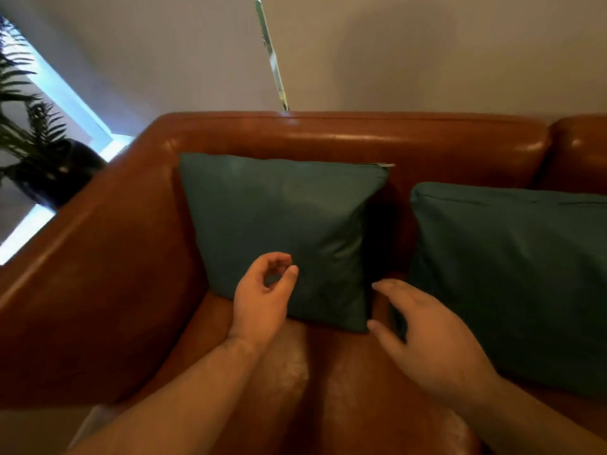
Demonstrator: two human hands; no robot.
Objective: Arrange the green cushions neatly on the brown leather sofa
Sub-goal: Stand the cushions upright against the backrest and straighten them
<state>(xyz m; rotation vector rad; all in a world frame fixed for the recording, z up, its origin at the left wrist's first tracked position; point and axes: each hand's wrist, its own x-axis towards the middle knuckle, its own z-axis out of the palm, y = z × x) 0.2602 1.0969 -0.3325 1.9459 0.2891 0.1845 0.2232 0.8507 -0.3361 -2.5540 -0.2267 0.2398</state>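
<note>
Against a pale wall, a brown leather sofa [108, 257] carries two green cushions: the left cushion [279, 224] propped in the corner, the right cushion [512, 274] just beside it. Left hand [262, 290] loosely curled, right hand [423, 330] open, both empty. A careless nudge could topple the propped cushion.

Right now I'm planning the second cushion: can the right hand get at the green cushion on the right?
Probably yes. The right hand hangs open beside the right-hand green cushion, its fingers near the cushion's left edge, with nothing between them.
</note>
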